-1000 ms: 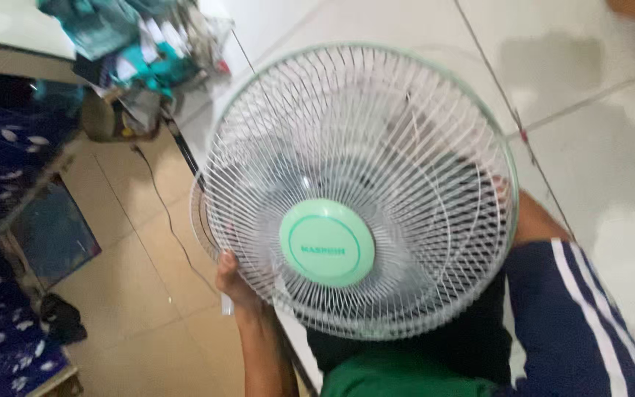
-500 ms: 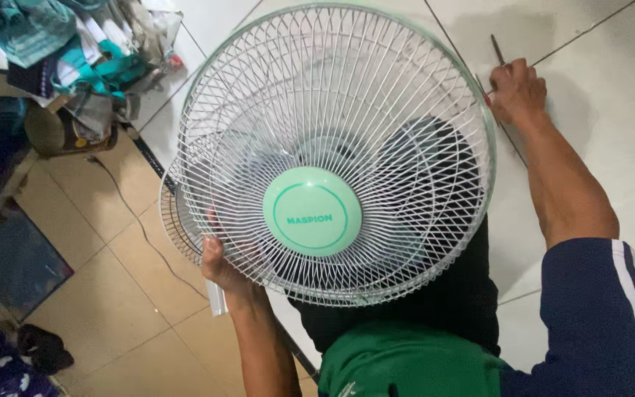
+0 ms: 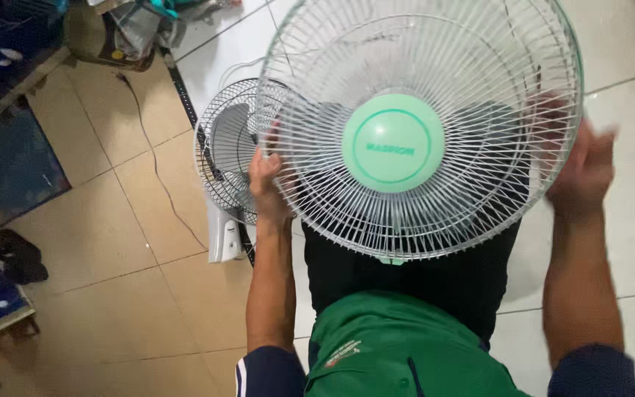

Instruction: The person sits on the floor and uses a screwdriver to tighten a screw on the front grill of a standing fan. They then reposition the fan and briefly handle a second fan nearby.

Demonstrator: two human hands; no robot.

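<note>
A round white wire fan grille (image 3: pixel 472 66) with a mint-green centre cap (image 3: pixel 392 143) fills the upper middle of the head view, above my lap. My left hand (image 3: pixel 266 184) grips its left rim. At the grille's right rim is my right hand (image 3: pixel 582 173), blurred, with its fingers against the wires. Behind the left edge of the grille lies a second fan (image 3: pixel 229 151), with a white grille and grey blades, on the floor.
The floor is tan tile on the left and white tile on the right. A black cable (image 3: pixel 152 158) runs across the tan tiles. A dark blue mat (image 3: pixel 9 158), patterned blue fabric and a pile of clutter (image 3: pixel 141 26) lie at the left and top-left.
My right hand has come back from the floor at the far right to the grille's right rim. The grille now sits further right and higher in view; the second fan shows more.
</note>
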